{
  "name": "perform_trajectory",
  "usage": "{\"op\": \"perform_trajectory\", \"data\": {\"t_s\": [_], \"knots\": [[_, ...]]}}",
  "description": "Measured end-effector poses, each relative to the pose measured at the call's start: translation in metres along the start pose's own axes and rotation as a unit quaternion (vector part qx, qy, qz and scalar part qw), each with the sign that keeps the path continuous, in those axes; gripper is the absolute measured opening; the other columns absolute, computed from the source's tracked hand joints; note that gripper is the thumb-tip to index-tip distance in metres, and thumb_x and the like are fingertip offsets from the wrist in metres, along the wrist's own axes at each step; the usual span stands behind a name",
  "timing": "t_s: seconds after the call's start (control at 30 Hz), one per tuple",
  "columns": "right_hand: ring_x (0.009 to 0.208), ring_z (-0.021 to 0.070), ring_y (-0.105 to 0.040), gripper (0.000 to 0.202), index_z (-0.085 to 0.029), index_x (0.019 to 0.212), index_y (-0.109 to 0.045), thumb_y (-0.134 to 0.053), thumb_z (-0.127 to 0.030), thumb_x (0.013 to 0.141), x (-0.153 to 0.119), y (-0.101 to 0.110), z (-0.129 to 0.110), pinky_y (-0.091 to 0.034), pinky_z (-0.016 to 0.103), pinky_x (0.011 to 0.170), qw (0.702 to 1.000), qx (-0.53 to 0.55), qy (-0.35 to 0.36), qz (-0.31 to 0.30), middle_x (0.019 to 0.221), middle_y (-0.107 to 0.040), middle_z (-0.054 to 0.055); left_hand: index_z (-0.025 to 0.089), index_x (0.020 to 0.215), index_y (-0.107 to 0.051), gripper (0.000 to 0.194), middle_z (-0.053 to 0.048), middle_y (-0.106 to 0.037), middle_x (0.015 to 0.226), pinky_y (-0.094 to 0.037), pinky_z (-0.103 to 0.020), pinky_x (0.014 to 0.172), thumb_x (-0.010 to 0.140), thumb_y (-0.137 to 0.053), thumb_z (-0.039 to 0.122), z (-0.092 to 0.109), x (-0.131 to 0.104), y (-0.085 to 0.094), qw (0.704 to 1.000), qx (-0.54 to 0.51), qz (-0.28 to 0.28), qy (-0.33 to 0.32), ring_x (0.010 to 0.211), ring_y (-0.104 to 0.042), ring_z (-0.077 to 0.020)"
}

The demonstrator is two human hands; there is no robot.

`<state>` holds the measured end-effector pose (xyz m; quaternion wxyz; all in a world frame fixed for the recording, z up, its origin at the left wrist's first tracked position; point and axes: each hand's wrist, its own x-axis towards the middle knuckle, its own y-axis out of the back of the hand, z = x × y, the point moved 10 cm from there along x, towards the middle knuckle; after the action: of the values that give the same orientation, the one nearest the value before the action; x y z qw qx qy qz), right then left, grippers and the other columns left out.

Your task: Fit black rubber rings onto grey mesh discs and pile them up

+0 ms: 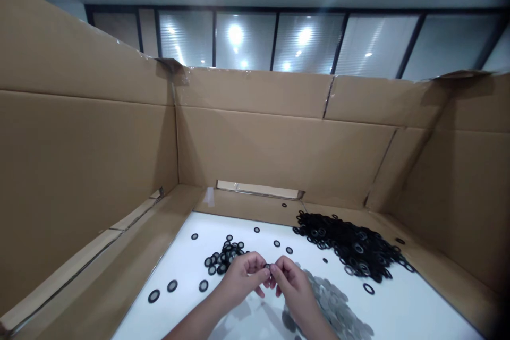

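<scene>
My left hand (244,276) and my right hand (292,282) meet over the white board (179,239). Thumbs and fingers of both are closed on one small black ring (267,265), mostly covered by the fingertips; whether a disc sits inside it I cannot tell. Just left of my left hand lies a small heap of black rings with grey discs in them (223,257). Thin grey round discs (334,305) spread in a pile beside and partly behind my right hand. A large heap of black rings (350,244) lies farther back on the right.
Tall cardboard walls (255,138) enclose the board at the back and both sides. Several ring-and-disc pieces lie scattered on the board, among them one at the left (153,296). A loose black ring (368,289) lies in front of the large heap.
</scene>
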<state>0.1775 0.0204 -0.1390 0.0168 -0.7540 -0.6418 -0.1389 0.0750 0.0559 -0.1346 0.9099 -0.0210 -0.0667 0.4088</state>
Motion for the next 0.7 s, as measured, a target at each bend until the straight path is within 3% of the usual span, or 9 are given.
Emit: {"op": "perform_trajectory", "data": {"t_s": [0.37,0.7], "knots": [[0.053,0.0133,-0.046,0.044,-0.022,0.071,-0.046,-0.050,-0.060,0.090,0.001,-0.003,-0.002,-0.038,0.024,0.047,0.999,0.025,0.001,0.027,0.062,-0.055,0.000,0.015,0.076,-0.055,0.043,-0.006,-0.069,0.069,-0.054,-0.031,0.065,0.073,-0.072,0.054,-0.002,0.000,0.003,0.999,-0.018,0.031,0.024,0.067,-0.066,-0.0171],[0.056,0.0145,-0.046,0.039,-0.022,0.070,-0.046,-0.046,-0.052,0.094,-0.004,0.001,-0.008,-0.036,0.026,0.052,0.995,-0.093,0.028,0.037,0.064,-0.052,-0.001,0.014,0.078,-0.057,0.039,-0.006,-0.069,0.070,-0.055,-0.031,0.063,0.070,-0.076,0.047,-0.003,-0.004,0.000,0.997,-0.014,-0.023,0.069,0.070,-0.067,-0.0183]]}}
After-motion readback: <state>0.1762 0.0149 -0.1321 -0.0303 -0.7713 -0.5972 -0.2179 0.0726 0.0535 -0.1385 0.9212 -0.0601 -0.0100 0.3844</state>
